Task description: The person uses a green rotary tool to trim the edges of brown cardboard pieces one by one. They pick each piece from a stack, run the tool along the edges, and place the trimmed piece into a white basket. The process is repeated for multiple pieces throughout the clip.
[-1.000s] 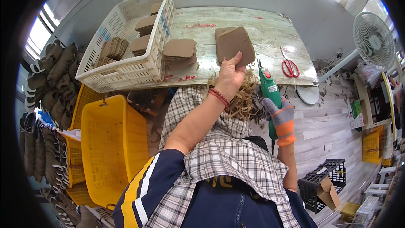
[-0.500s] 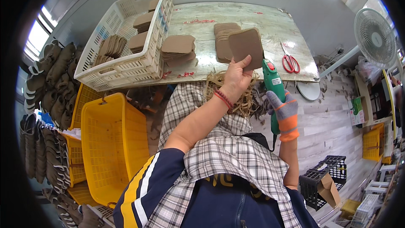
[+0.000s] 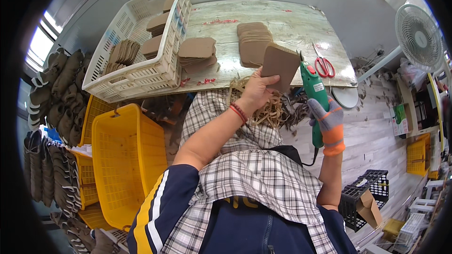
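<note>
A brown rounded-corner sheet [image 3: 281,64] is pinched in my bare left hand [image 3: 258,90], thumb on its face, just above the table's front edge. My right hand [image 3: 328,121], in a grey and orange glove, is wrapped round a green corded electric cutter [image 3: 314,87] with a red button. The cutter's tip points up, at the right edge of the sheet; whether they touch I cannot tell. Behind the sheet lies a stack of brown sheets [image 3: 253,42]. Another stack [image 3: 197,49] sits further left. Thin brown offcut strips [image 3: 268,113] are heaped on my checked apron [image 3: 249,169].
Red-handled scissors [image 3: 325,67] rest on the worn table [image 3: 216,14]. A white crate [image 3: 136,73] holding more brown stacks stands at the table's left. Below it is a yellow crate [image 3: 117,160]. At right are a white fan [image 3: 419,37] and a black crate [image 3: 362,197]. Shoe uppers [image 3: 70,75] hang at left.
The sheet has turned slightly and moved right and down with my left hand. My right hand and the cutter have shifted right and a little lower.
</note>
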The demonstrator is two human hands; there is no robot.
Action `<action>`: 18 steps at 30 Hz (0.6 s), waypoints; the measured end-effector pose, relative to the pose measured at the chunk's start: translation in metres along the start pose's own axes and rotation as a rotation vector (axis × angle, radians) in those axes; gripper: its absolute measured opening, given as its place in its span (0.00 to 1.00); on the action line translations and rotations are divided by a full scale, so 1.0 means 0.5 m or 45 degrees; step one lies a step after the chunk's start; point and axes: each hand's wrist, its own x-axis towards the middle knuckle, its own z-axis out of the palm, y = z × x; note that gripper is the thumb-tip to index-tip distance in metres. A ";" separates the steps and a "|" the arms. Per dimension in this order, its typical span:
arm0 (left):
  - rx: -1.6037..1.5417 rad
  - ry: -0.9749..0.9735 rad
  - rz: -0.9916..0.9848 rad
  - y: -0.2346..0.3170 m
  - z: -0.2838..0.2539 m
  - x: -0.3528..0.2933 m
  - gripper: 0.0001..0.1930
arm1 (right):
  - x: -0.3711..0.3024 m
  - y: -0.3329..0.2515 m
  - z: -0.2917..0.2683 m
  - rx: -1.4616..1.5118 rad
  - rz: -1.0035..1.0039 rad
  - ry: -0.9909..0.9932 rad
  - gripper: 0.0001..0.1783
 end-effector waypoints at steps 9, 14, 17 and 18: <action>0.525 -0.142 -0.165 0.108 -0.065 0.011 0.18 | -0.030 0.023 -0.040 -0.206 0.069 -0.167 0.20; 0.754 -0.145 -0.240 0.126 -0.084 0.005 0.21 | -0.046 0.032 -0.032 -0.290 0.083 -0.180 0.23; 0.774 -0.123 -0.261 0.118 -0.083 -0.005 0.23 | -0.053 0.037 -0.023 -0.296 0.064 -0.173 0.25; 0.792 -0.128 -0.285 0.116 -0.080 -0.009 0.23 | -0.053 0.040 -0.021 -0.293 0.076 -0.170 0.25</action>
